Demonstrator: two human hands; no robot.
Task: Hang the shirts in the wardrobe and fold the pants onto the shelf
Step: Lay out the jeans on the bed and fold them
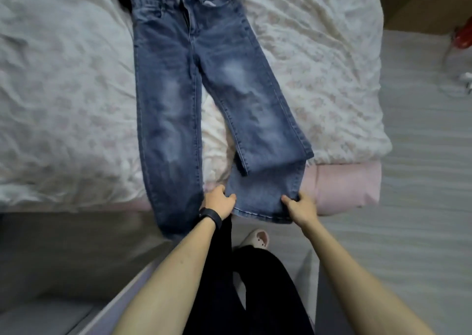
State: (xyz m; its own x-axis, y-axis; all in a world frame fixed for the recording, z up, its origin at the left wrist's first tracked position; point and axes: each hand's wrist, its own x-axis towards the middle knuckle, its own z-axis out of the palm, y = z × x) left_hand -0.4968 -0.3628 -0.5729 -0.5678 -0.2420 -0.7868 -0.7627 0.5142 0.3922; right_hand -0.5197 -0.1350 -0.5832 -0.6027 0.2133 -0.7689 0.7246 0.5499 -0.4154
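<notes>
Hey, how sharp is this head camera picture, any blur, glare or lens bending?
Head view: the faded blue denim jeans and the left hand and right hand gripping one hem look fairly sharp; the white crinkled bedspread smears with blur; the wide-angle lens bows straight edges; light is soft, no glare.

Person wears black wristband (211, 216), black trousers (268, 288) (pale slipper (257, 237)).

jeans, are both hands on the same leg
Yes, the left hand and the right hand each grip a corner of one hem of the jeans.
</notes>
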